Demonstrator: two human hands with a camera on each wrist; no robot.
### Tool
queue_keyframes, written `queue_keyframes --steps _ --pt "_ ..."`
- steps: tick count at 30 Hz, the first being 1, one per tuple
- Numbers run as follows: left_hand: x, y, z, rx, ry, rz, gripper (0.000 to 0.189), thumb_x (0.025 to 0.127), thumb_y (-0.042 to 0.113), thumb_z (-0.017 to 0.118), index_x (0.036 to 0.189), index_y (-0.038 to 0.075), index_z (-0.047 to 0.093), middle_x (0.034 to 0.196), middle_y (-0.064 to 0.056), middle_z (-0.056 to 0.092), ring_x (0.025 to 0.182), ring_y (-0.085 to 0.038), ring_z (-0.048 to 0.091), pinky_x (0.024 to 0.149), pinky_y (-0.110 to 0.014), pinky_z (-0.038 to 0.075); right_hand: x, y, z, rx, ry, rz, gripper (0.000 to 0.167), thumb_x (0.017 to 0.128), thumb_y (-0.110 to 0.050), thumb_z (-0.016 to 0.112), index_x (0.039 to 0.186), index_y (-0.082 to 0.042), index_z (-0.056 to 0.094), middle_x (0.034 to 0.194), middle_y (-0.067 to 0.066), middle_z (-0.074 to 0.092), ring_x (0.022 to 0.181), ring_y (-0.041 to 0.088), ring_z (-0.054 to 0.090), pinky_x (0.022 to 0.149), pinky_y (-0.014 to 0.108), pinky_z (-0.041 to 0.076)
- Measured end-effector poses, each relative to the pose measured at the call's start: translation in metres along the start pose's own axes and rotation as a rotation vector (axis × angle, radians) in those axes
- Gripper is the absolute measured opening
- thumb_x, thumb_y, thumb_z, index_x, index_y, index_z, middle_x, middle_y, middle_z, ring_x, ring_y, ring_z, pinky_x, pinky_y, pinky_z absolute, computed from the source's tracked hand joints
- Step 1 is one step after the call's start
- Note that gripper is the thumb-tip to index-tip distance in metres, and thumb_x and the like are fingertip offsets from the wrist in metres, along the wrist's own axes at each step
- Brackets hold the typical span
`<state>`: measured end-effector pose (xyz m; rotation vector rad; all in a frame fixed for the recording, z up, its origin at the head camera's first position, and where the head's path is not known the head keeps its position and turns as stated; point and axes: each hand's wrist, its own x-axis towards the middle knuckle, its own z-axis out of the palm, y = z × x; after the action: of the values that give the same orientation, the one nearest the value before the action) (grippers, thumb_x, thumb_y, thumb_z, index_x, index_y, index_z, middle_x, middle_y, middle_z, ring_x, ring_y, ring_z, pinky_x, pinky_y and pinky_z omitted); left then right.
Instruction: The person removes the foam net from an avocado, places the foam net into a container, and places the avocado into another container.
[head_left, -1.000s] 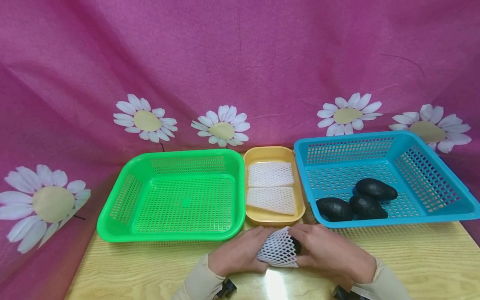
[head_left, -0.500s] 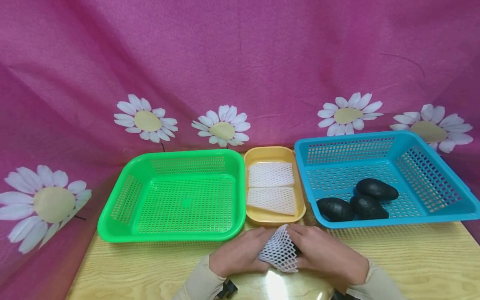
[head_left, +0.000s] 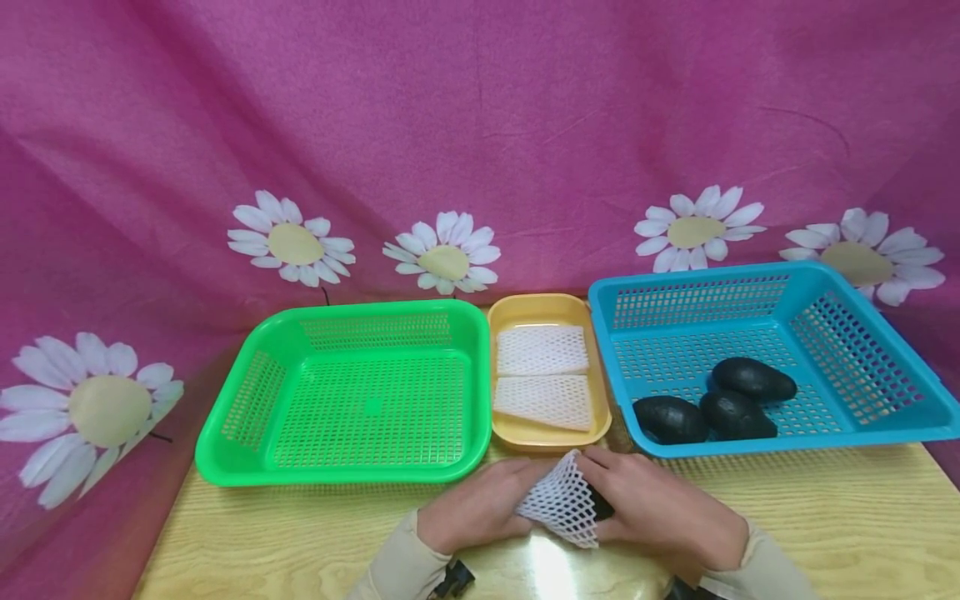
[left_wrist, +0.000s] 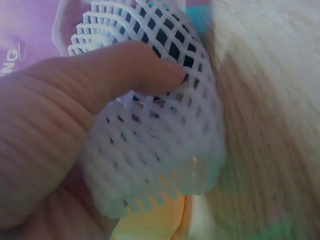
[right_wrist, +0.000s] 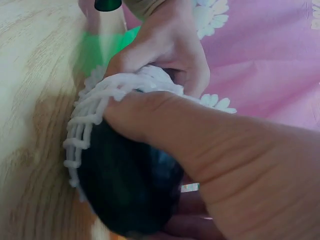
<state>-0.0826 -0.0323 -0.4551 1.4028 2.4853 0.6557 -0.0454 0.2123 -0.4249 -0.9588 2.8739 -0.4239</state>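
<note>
A white foam net sleeve [head_left: 561, 502] is partly over a dark avocado [right_wrist: 135, 180], just above the table's front part. My left hand [head_left: 480, 504] grips the sleeve, its thumb lying across the mesh in the left wrist view. On the other side, my right hand [head_left: 660, 508] holds the avocado, with the thumb at the sleeve's opening edge. The avocado's bare end sticks out of the net toward the right hand. In the left wrist view dark skin shows through the upper mesh, while the lower end of the foam net [left_wrist: 155, 155] looks unfilled.
A green basket [head_left: 337, 475] stands at the left. Two flat foam nets [head_left: 542, 400] lie in a yellow tray [head_left: 551, 304] in the middle. The blue basket [head_left: 750, 447] at the right holds three avocados [head_left: 752, 379]. A pink flowered cloth [head_left: 480, 125] hangs behind.
The sleeve's open edge has slanted downward and more of the avocado shows beside the right hand. Both hands stay in nearly the same place. Baskets and tray have not moved.
</note>
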Motion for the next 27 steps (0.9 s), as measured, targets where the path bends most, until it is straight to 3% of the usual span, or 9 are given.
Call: queue_keyframes --steps 7,12,18,27 --pt "0.001 0.001 0.003 0.041 0.015 0.005 0.074 0.089 0.012 0.076 0.156 0.010 0.044 0.147 -0.003 0.063 0.133 -0.015 0.062 0.114 -0.029 0.049 -0.002 -0.003 0.000 0.035 -0.018 0.027 0.055 0.078 -0.032 0.086 0.123 -0.015 0.060 0.111 -0.008 0.064 0.088 0.004 0.060 0.078 0.030 0.058" --pt "0.002 0.002 0.005 0.072 0.042 0.024 0.055 0.094 0.019 0.073 0.145 0.010 0.055 0.135 -0.003 0.070 0.123 -0.012 0.068 0.109 -0.022 0.052 -0.002 -0.003 0.006 0.011 0.005 -0.033 0.071 0.076 -0.031 0.087 0.135 -0.006 0.059 0.120 -0.001 0.067 0.098 0.011 0.066 0.085 0.035 0.060" --pt "0.003 0.001 0.007 0.086 0.058 0.040 0.034 0.098 0.023 0.069 0.129 0.011 0.065 0.121 0.000 0.074 0.110 -0.008 0.072 0.100 -0.017 0.054 -0.001 -0.004 0.013 -0.015 0.042 -0.082 0.070 0.079 -0.036 0.087 0.135 -0.005 0.059 0.116 -0.002 0.067 0.097 0.011 0.065 0.085 0.035 0.060" --pt "0.003 0.002 0.007 0.095 0.065 0.041 0.030 0.102 0.025 0.064 0.129 0.013 0.065 0.119 0.001 0.074 0.110 -0.007 0.071 0.100 -0.017 0.054 -0.001 -0.003 0.009 -0.011 0.011 -0.059 0.071 0.074 -0.030 0.088 0.133 -0.003 0.060 0.117 0.001 0.066 0.095 0.013 0.064 0.083 0.035 0.060"
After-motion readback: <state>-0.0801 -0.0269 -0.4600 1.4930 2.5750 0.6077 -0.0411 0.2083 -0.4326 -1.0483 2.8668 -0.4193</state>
